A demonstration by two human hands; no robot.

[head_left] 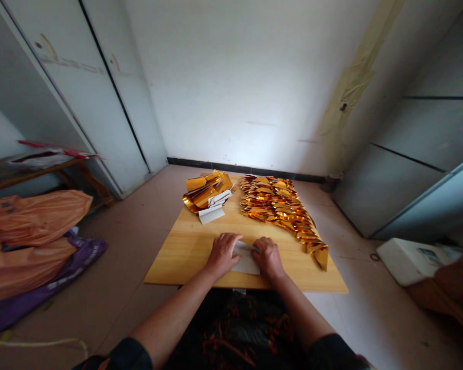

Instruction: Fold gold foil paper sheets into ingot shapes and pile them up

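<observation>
A sheet of paper (247,263), pale side up, lies near the front edge of the wooden board (177,257). My left hand (224,255) grips its left side, fingers curled toward the far edge. On the opposite side, my right hand (268,255) holds the far right edge with bent fingers. Beyond my left hand is a loose heap of gold foil paper (206,194), with some pale-backed sheets (211,214) in front. Folded gold foil pieces (272,198) lie overlapped in rows at the right, trailing down toward the board's right corner.
A white wall (231,92) stands behind the board. Grey-white cabinets (111,103) rise at the left, with orange cloth-like material (31,221) and a purple bag (61,277) on the floor. At the right are a grey cabinet-like unit (405,169) and a white box (405,259).
</observation>
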